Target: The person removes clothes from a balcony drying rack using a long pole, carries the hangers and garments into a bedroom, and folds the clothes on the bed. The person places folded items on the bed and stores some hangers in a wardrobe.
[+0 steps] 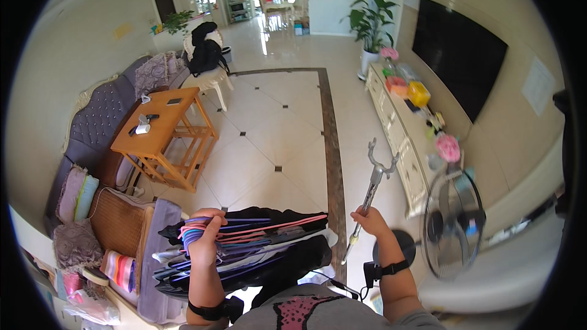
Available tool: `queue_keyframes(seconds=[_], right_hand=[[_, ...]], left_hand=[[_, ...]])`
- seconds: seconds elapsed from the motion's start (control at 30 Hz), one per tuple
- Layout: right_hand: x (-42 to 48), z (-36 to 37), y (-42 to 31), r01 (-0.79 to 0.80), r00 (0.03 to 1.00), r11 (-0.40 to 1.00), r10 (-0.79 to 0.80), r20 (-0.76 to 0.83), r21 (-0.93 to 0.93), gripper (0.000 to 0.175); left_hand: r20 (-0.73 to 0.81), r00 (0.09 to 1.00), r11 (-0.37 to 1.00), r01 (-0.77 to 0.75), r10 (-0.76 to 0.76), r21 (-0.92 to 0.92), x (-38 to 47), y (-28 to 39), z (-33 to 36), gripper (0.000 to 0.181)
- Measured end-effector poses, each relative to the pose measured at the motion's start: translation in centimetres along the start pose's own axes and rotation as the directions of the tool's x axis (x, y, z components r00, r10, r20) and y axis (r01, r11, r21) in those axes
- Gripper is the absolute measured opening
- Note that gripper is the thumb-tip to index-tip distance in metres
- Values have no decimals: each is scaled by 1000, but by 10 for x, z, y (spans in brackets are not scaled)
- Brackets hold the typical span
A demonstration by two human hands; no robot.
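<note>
My left hand (205, 238) is closed around the hooks of several clothes hangers (247, 233), pink, blue and purple, at the lower middle. Dark, grey and white clothes (293, 261) hang from them in front of my body. To the right, my right hand (372, 221) grips the shaft of a metal pole with a forked hook head (378, 169). The pole is tilted, its fork pointing up and away from me and its lower end near the clothes. Black straps with small devices sit on both forearms.
A standing fan (454, 224) is close on the right, beside a long cream cabinet (394, 133). On the left are a wooden table (160, 123), a tufted sofa (98, 114) and a chair (211, 78) with a black bag. Tiled floor (275, 119) lies ahead.
</note>
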State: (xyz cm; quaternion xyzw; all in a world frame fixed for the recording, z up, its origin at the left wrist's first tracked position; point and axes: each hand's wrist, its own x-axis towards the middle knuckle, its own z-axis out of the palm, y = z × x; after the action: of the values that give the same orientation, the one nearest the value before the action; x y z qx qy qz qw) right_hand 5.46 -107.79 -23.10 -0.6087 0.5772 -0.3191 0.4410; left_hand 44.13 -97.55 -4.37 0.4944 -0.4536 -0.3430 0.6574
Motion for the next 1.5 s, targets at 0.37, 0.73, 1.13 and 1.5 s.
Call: queue_keyframes(seconds=[0.37, 0.73, 1.13, 1.5], right_hand=[[363, -20, -48, 27, 999, 1000, -27, -41, 15, 21], [761, -93, -49, -40, 984, 998, 33, -176, -39, 22], [1241, -88, -170, 48, 996, 997, -43, -76, 65, 20], [1580, -120, -189, -2, 975, 996, 22, -223, 87, 17]], left_hand=[[84, 992, 994, -100, 96, 39, 389, -131, 94, 10], [-31, 994, 993, -103, 102, -49, 754, -227, 193, 7], [-275, 915, 942, -327, 297, -71, 1154, -310, 232, 21], [-6, 951, 941, -307, 309, -141, 1562, -427, 352, 30]])
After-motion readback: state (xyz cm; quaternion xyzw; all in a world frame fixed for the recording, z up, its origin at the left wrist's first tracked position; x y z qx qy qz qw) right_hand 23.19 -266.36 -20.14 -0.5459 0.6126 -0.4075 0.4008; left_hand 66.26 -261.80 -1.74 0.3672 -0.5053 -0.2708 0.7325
